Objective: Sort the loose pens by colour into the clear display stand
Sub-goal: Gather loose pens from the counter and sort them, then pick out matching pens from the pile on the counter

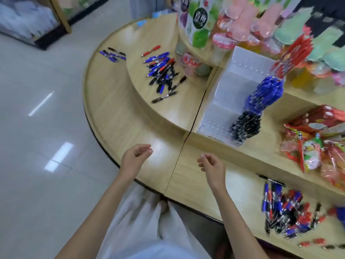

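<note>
- Your left hand (136, 157) and right hand (212, 165) hover with fingers loosely curled and nothing in them. My guess is you're between grabs.
- The clear display stand (224, 101) sits ahead of your right fingers, with blue pens (267, 94) and black pens (246, 126) in separate slots.
- There's a mixed pile (162, 75) well beyond your left fingers. A second pile (285, 215), right of your right fingers, is blurred and runs toward the frame edge.
- The stand's red section is too smeared to call.
</note>
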